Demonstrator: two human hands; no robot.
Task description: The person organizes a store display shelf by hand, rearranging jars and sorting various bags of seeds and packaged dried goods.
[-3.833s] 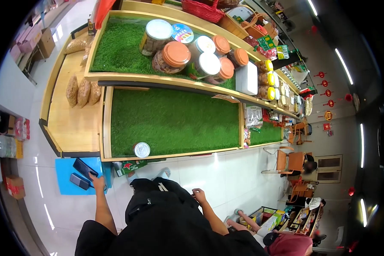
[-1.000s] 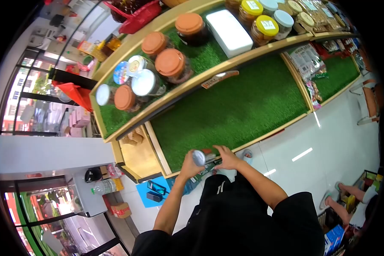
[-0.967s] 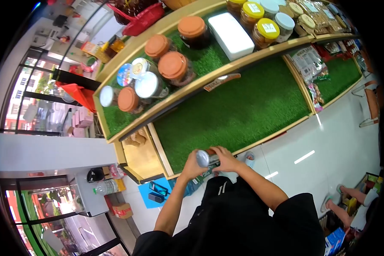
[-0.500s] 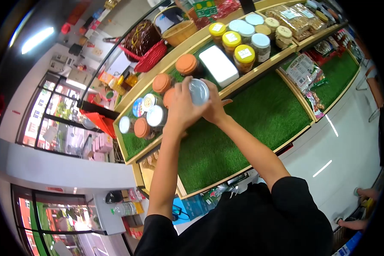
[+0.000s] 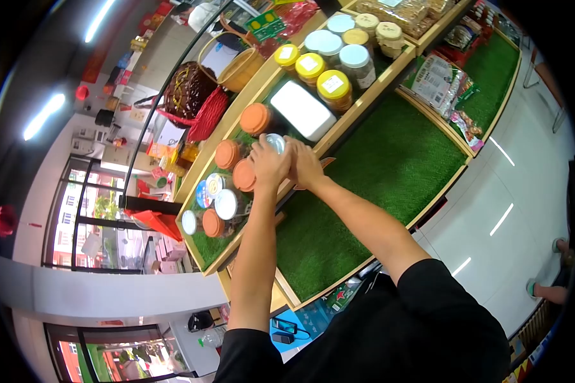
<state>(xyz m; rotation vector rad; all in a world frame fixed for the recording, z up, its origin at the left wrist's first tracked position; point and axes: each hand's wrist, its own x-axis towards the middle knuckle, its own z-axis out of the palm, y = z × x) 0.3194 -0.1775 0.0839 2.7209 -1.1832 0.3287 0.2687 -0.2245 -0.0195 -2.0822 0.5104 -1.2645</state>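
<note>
A jar with a pale grey-blue lid (image 5: 275, 142) stands or hovers among the other jars on the upper shelf; whether its base touches the turf cannot be seen. My left hand (image 5: 269, 165) wraps its near left side, fingers closed on it. From the right, my right hand (image 5: 305, 165) curls around the same jar, and its body is mostly hidden between the palms. Orange-lidded jars (image 5: 244, 173) crowd close to my left hand. Just beyond the held jar is another orange-lidded jar (image 5: 255, 119), and a white box (image 5: 303, 110) lies to the right.
White-lidded jars (image 5: 226, 204) fill the shelf's left end. Yellow-lidded jars (image 5: 334, 84) and light-blue-lidded jars (image 5: 356, 57) stand farther right. Below runs a lower turf tray (image 5: 390, 166) with a wooden rim, with snack bags (image 5: 436, 80) beyond it. A red basket (image 5: 209, 115) sits behind.
Both hands have moved the jar away from me and down, in among the orange-lidded jars. My view has also shifted and turned slightly.
</note>
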